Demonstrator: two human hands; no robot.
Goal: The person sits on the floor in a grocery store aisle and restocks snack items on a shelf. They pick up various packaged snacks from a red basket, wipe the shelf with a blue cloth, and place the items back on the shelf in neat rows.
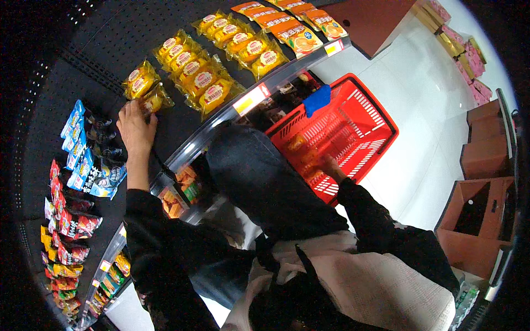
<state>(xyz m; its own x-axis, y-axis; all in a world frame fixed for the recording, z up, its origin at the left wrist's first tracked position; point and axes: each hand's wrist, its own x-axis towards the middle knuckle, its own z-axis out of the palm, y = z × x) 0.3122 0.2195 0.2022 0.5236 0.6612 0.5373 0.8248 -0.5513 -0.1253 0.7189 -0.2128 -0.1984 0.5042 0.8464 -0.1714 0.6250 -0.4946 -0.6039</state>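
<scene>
My left hand (136, 129) is over the black shelf, its fingers and thumb around the near end of a yellow-wrapped bread packet (155, 100). Part of that packet is hidden by the fingers. Right behind it lies a matching packet (141, 79), and rows of the same bread packets (203, 78) are to the right. Down inside a red plastic shopping basket (368, 111), my right hand (330, 164) is blurred, close to some yellow-orange packets (313, 167). Whether it grips one of them cannot be made out.
A shelf edge with price tags (251, 99) runs between me and the goods. Orange pouches (296, 35) sit at the far end; blue snack bags (93, 173) and red bags (78, 223) stand left. A blue piece (317, 100) covers the basket's rim. Brown boxes (476, 223) are at right.
</scene>
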